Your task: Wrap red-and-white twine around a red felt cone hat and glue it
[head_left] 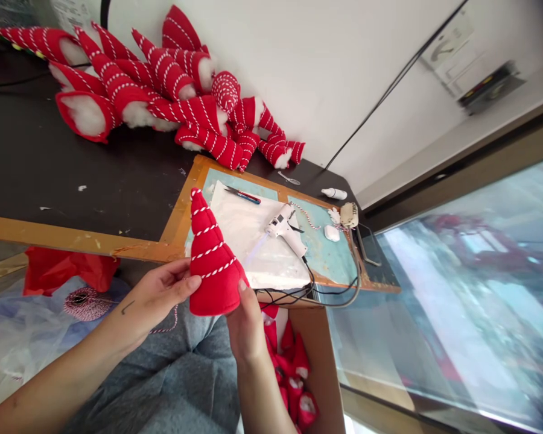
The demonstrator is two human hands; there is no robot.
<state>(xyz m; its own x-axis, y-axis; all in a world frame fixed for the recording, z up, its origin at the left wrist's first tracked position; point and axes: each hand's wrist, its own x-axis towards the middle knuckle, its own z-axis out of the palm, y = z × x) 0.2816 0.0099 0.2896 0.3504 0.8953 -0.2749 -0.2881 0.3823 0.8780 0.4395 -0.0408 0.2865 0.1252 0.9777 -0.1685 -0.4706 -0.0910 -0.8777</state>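
A red felt cone (215,265) wound with red-and-white twisted cord is held upright over my lap, its tip leaning left. My left hand (165,292) pinches its left edge near the base, and my right hand (245,313) grips the lower right side with the thumb in front. Loose cord hangs below my left hand. Beyond the cone, a white glue gun (286,230) lies on a white board (235,232), with a dark-bladed tool (243,194) near the board's far edge.
Several stuffed red cones (167,72) are piled at the back of the dark table (131,193). A cord spool (87,303) lies at lower left. Below the table edge, an open cardboard box (319,361) holds red pieces. Cables (355,271) run at right, beside a small white bottle (333,193).
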